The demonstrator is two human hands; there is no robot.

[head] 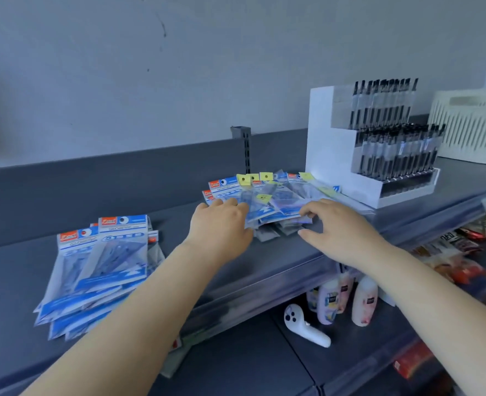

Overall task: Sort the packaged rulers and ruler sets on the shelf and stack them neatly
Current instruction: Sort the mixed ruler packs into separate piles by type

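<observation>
A dark grey shelf (22,281) carries a white pen display (339,155) at the right. A fanned stack of blue ruler sets (99,267) lies at the left — well apart from a loose heap of packets (273,201) mid-shelf. The left hand (219,227) lies flat on the heap, fingers (230,202) straight; the right hand (341,227) pinches a packet's edge.

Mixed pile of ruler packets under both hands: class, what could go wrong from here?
1. The mixed pile is loose and overlapping; gathering it with the left hand and right hand may let slippery packets slide off the shelf edge.
2. The sorted stack is fanned and overhangs the front, so added packets could tip it.
</observation>
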